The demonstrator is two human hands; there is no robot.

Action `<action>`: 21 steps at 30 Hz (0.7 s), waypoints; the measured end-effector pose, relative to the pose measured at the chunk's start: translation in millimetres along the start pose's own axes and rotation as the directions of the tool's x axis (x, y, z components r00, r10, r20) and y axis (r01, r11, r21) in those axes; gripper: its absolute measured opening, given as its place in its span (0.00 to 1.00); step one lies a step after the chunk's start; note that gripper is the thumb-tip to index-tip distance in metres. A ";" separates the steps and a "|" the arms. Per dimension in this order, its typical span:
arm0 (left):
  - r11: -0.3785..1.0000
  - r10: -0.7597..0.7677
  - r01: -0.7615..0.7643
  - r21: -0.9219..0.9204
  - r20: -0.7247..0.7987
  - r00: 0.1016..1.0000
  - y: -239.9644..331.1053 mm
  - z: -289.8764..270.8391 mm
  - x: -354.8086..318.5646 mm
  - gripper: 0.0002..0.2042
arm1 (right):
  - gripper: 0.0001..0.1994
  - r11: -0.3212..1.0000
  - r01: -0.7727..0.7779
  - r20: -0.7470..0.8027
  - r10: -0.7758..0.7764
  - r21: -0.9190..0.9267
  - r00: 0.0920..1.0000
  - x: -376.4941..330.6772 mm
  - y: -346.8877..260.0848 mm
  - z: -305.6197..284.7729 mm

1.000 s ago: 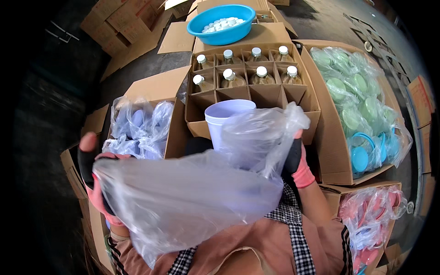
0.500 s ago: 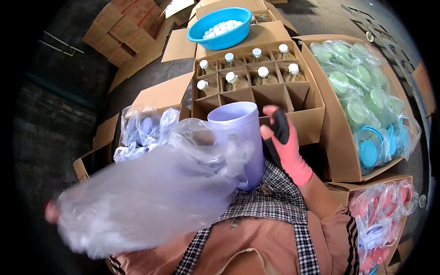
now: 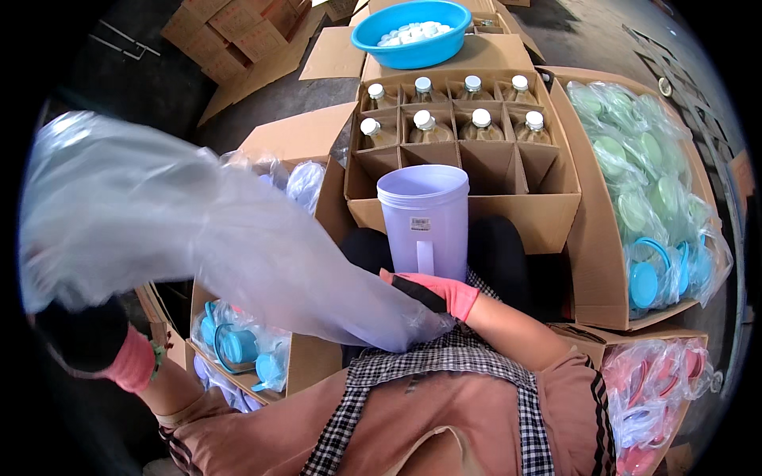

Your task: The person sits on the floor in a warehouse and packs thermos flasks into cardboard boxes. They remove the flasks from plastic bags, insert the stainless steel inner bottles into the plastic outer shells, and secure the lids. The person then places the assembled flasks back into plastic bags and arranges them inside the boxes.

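A pale lilac plastic pitcher (image 3: 423, 210) stands upright and lidless between my thighs, its handle toward me and a small label on its side. Across my front stretches a large translucent plastic bag (image 3: 198, 214), blurred in places. My left hand (image 3: 83, 341), in a black glove with a pink cuff, is raised at the far left against the bag's wide end; its fingers are mostly hidden there. In a pink and black fingerless glove, my right hand (image 3: 436, 295) is closed at the bag's narrow end, just before the pitcher's handle. The bag partly covers those fingers.
Ahead, a divided carton (image 3: 468, 214) holds several white-capped bottles. Behind it sits a blue basin (image 3: 452, 51) of white caps. Cartons of bagged green and blue lids (image 3: 635, 174), pink pieces (image 3: 647, 381) and blue pieces (image 3: 238, 345) flank me. Stacked boxes (image 3: 230, 32) stand far left.
The bag has swung up and left, away from the pitcher, with my left hand. My right hand has dropped from beside the pitcher to its front and closed. The view has shifted slightly.
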State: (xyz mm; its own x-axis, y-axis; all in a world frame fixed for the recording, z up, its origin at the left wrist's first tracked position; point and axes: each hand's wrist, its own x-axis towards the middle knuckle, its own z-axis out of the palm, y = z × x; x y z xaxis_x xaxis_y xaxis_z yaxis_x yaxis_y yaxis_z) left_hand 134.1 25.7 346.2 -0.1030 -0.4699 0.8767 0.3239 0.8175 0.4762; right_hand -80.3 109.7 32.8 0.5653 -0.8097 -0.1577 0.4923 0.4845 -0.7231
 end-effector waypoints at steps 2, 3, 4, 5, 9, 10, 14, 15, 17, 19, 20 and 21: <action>0.991 0.075 -0.066 0.120 -0.067 0.995 -8.9 -25.9 4.6 0.19 | 0.27 0.993 0.003 0.033 -0.007 0.119 0.999 -3.9 -4.3 6.8; 0.976 0.130 -0.109 0.190 -0.099 0.987 -14.2 -43.6 8.9 0.19 | 0.27 0.995 0.036 0.015 -0.038 0.096 0.999 -4.9 -3.7 5.7; 0.935 0.183 -0.145 0.323 -0.093 0.979 -19.5 -70.9 12.6 0.18 | 0.27 0.995 0.063 0.019 -0.065 0.078 0.998 -4.1 1.5 4.2; 0.876 0.233 -0.174 0.450 -0.079 0.969 -26.1 -99.1 15.0 0.18 | 0.28 0.994 0.091 0.024 -0.093 0.062 0.995 -1.8 6.8 0.1; 0.775 0.014 0.192 0.602 -0.320 0.947 -96.5 -120.9 -28.3 0.22 | 0.28 0.972 0.020 0.067 -0.004 -0.233 0.998 -9.7 5.2 -8.8; 0.681 -0.077 0.291 0.672 -0.329 0.941 -112.2 -120.3 -47.7 0.24 | 0.29 0.946 -0.015 0.090 0.047 -0.323 0.995 -4.4 11.3 -14.1; -0.041 -0.814 0.444 0.895 -0.288 0.504 -150.9 -134.2 -143.3 0.27 | 0.31 0.876 0.022 0.081 0.020 -0.482 0.997 4.2 16.1 1.5; -0.225 -0.909 0.423 0.878 -0.345 0.233 -154.9 -131.6 -170.1 0.27 | 0.31 0.860 0.040 0.118 0.024 -0.509 0.993 5.5 7.4 12.1; 0.399 -0.915 0.378 0.835 0.338 0.219 -147.6 -151.4 -244.8 0.36 | 0.33 0.843 0.000 0.134 0.086 -0.539 0.987 4.7 8.0 12.5; 0.091 -0.904 0.870 0.485 0.406 -0.132 -113.0 -119.7 -276.6 0.45 | 0.34 0.867 -0.140 0.067 0.195 -0.479 0.978 -3.4 -8.7 19.3; -0.014 -0.850 0.918 0.397 0.478 -0.220 -107.5 -112.5 -293.2 0.44 | 0.35 0.859 -0.144 0.055 0.195 -0.491 0.979 -7.4 -3.5 9.5; 0.014 -0.833 0.781 0.624 0.439 -0.336 -103.7 -90.9 -263.7 0.43 | 0.36 0.846 -0.155 0.016 0.189 -0.511 0.982 -12.9 2.2 -4.6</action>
State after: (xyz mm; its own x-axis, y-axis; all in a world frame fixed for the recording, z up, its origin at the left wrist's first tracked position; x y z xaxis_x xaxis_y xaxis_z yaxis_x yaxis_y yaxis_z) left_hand 213.2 34.6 59.4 -0.6484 -0.3770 -0.6614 -0.6627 -0.1481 0.7341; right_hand -89.5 119.7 30.2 0.6587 -0.6979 -0.2810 -0.0090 0.3661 -0.9305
